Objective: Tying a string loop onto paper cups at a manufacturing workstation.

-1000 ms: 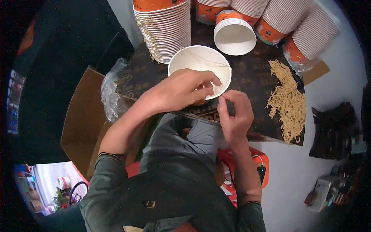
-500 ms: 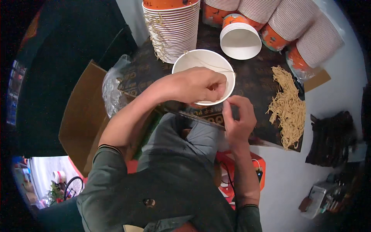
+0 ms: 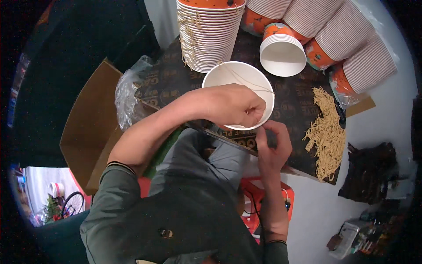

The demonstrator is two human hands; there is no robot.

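One round white paper bowl (image 3: pixel 233 81) stands upright, mouth open, near the front edge of the dark printed surface (image 3: pixel 294 114). Interior is clean white. A thin pale string handle (image 3: pixel 246 80) arcs across its opening. The near rim is partly hidden, and the bowl sits just beside a tall stack.

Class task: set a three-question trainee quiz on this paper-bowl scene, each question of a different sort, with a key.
1. True or false: the left hand reaches over the open white bowl.
2. Where does the loose pile of tan strings lie? A) right of the bowl B) inside the bowl C) on the cardboard box
3. Fill in: the right hand is at the bowl's ____ edge, near or far.

Key: 1 true; 2 A; 3 near.
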